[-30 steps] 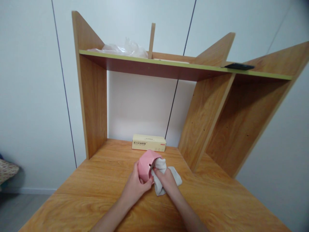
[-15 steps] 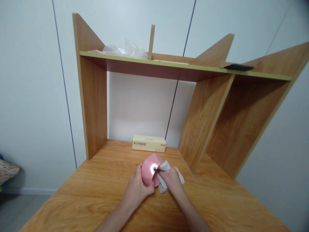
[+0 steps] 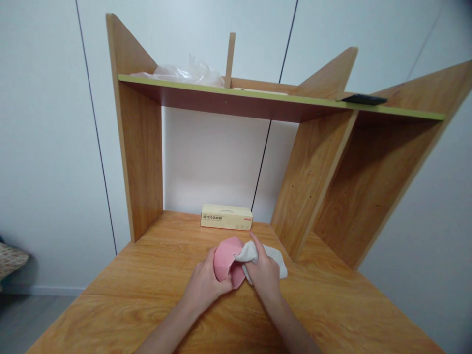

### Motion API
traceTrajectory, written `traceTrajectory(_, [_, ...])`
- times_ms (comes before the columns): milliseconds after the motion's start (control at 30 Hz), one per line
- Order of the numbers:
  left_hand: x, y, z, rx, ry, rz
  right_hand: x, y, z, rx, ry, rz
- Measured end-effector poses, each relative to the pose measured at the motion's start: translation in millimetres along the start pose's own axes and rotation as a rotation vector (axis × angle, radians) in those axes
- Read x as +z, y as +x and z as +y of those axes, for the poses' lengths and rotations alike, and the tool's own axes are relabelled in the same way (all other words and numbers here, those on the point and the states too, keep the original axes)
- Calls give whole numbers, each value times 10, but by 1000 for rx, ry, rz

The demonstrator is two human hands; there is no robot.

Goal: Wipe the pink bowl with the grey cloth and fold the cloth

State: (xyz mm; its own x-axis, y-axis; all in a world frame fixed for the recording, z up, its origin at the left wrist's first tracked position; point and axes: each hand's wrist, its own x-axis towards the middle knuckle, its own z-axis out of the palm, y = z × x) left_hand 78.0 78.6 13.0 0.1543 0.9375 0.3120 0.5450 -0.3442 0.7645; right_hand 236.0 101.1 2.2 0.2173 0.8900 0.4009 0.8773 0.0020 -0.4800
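From my end: pink bowl (image 3: 223,258) sits front and centre over the bench (image 3: 155,295), tipped so its mouth faces the right; can't tell whether its underside touches the surface. Left grip (image 3: 206,284) is closed on the bowl, wrapped round the outer wall, thumb (image 3: 225,285) at the near rim. Right grip (image 3: 265,271) is pinched on a pale cloth (image 3: 276,259), bunched at the bowl's mouth, remainder spreading off to the right; index finger (image 3: 257,242) points forward. Box (image 3: 226,218) is behind, on the bench, apart from the bowl.

Handling, my call: bowl looks stiff, fairly light, smooth, so likely slippery. Ceramic or plastic, can't say; I'd treat it as breakable. I'd take hold as the left grip does: palm on the curved wall, thumb at the rim, no hard squeeze on the edge. Facets should give some purchase. Cloth looks soft, floppy, very light; I'd bunch it mid-piece, since a corner hold would probably let it flop.
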Motion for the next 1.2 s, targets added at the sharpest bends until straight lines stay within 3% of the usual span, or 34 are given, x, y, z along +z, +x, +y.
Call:
traceTrajectory(200, [-19,-11,5,-2,86,54,66,9,48,-2,87,-129])
traceTrajectory(367, [-74,-9,-10,46,49,-58,54,11,76,-134,162,-105])
traceTrajectory(533, [-121,48,-117,70,-157,-49,79,7,74,-76,427,-118])
traceTrajectory(667, [-43,66,-179,33,-320,-58,216,22,76,5,540,-43])
traceTrajectory(767, [23,54,-182,86,-372,-65,287,28,63,-21,587,-97])
traceTrajectory(867, [28,39,-175,90,-315,-47,233,24,36,-43,548,-114])
traceTrajectory(1067, [-9,25,-147,43,-57,13,4,7,3,-13,89,-7])
traceTrajectory(1200, [18,32,-137,19,-5,32,63,21,20,-7,120,-67])
